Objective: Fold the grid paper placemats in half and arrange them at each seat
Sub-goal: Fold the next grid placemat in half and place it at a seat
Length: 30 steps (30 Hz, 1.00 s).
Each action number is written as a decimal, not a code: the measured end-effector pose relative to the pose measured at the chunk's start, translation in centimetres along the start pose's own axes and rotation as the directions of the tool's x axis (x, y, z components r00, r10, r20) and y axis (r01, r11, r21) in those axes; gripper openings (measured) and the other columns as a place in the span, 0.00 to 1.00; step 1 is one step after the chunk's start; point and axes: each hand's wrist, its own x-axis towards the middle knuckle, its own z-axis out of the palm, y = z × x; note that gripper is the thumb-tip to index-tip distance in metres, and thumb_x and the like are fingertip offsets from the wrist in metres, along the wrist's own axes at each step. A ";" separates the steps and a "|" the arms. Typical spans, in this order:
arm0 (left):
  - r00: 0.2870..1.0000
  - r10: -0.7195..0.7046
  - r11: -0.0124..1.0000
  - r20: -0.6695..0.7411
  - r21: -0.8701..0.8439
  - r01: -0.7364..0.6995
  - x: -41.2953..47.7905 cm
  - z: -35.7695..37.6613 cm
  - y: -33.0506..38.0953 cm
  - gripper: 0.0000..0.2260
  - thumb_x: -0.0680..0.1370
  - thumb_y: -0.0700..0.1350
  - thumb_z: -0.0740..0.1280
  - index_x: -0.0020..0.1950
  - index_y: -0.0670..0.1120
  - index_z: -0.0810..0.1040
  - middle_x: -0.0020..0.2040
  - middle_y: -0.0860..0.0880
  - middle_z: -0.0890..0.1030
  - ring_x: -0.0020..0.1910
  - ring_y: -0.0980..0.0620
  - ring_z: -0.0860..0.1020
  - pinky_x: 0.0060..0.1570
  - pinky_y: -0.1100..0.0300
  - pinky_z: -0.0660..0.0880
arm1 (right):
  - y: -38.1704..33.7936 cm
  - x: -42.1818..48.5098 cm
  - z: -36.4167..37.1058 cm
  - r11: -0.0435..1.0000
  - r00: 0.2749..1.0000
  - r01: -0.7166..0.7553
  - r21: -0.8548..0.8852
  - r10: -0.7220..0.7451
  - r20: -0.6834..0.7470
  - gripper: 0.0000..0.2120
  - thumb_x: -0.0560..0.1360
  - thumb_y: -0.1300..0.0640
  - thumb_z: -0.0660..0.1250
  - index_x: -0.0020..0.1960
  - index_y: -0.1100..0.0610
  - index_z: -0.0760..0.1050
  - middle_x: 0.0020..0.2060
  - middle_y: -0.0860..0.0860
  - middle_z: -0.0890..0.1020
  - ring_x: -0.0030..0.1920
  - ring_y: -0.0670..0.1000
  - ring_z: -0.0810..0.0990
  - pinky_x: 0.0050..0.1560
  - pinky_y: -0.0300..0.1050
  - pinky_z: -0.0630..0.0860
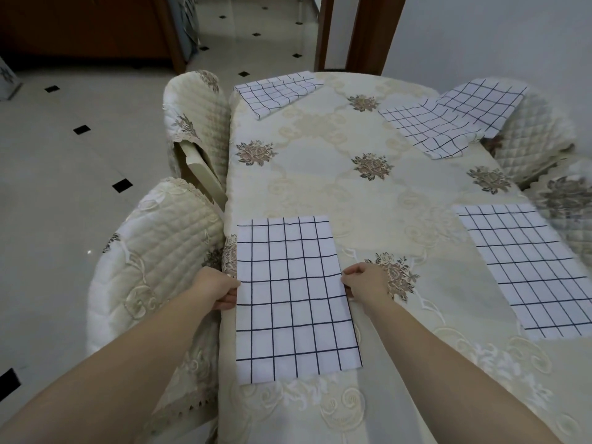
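Near placemat (294,296): white, dark navy grid lines. Right placemat (525,270), far left placemat (275,92), far right placemat (448,123): same white with navy grid.
Tablecloth (320,187): cream, pale beige scroll pattern, brown-grey flower bouquets.
Chair cover (160,248): cream, quilted diamond pattern, brownish flower embroidery.
Floor (64,171): pale grey tiles, small black diamond insets.
Door frame (368,33): dark brown.

Floor (64,187): pale glossy tiles with small black diamond insets ran from your 9 to your 12 o'clock.
Table (320,193): it stood straight before you under a cream cloth embroidered with brown flowers.
Near chair (153,251): quilted cream cover, at your 9 o'clock, just beside the table.
Far chair (195,116): same cover, at your 11 o'clock.
Right chair (538,136): quilted, at your 2 o'clock.
Wall (480,36): plain white, at your 1 o'clock.
Door frame (368,33): dark wood, at your 12 o'clock.
Cabinet (80,27): dark wood, at your 10 o'clock.
Light: soft and even around you.
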 end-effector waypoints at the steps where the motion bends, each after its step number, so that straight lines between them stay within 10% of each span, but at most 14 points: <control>1: 1.000 0.000 1.000 -0.011 -0.010 0.000 0.0 0.0 0.0 0.12 0.78 0.34 0.65 0.35 0.42 0.70 0.29 0.45 0.69 0.26 0.50 0.67 0.22 0.65 0.68 | 0.0 0.1 0.1 1.000 1.000 0.007 -0.001 -0.007 -0.001 0.10 0.69 0.67 0.70 0.34 0.55 0.77 0.33 0.57 0.82 0.36 0.58 0.82 0.40 0.56 0.82; 16: 0.998 0.040 0.989 -0.057 0.146 -0.031 0.4 -1.3 0.7 0.14 0.78 0.37 0.65 0.32 0.40 0.71 0.27 0.44 0.72 0.24 0.49 0.70 0.25 0.63 0.68 | 0.4 0.4 0.3 0.973 0.998 0.061 -0.221 -0.064 -0.008 0.03 0.66 0.62 0.69 0.40 0.57 0.78 0.36 0.55 0.84 0.41 0.58 0.84 0.47 0.53 0.81; 19: 0.906 0.360 0.769 -0.222 0.620 -0.153 0.6 -1.9 1.9 0.09 0.73 0.41 0.67 0.35 0.38 0.81 0.33 0.43 0.81 0.34 0.46 0.79 0.35 0.58 0.73 | -1.3 0.1 0.4 0.893 0.973 0.207 -0.399 -0.231 -0.010 0.07 0.70 0.61 0.65 0.48 0.58 0.78 0.44 0.55 0.82 0.45 0.56 0.81 0.45 0.47 0.77; 23: 0.760 0.646 0.534 -0.069 0.752 -0.386 0.0 0.8 3.9 0.08 0.76 0.44 0.64 0.52 0.43 0.80 0.51 0.45 0.81 0.52 0.45 0.78 0.47 0.56 0.72 | -4.0 0.5 2.6 0.749 0.899 0.418 -0.514 -0.421 0.119 0.12 0.75 0.59 0.64 0.57 0.59 0.76 0.56 0.57 0.75 0.57 0.57 0.74 0.52 0.47 0.71; 30: 0.760 0.554 0.102 0.341 0.878 -0.468 1.8 7.0 6.0 0.33 0.77 0.55 0.65 0.76 0.45 0.58 0.78 0.45 0.56 0.76 0.42 0.53 0.72 0.46 0.59 | -7.3 1.9 7.7 0.465 0.809 0.584 -0.665 -0.405 0.426 0.22 0.78 0.52 0.59 0.72 0.54 0.65 0.74 0.55 0.61 0.73 0.59 0.57 0.69 0.52 0.62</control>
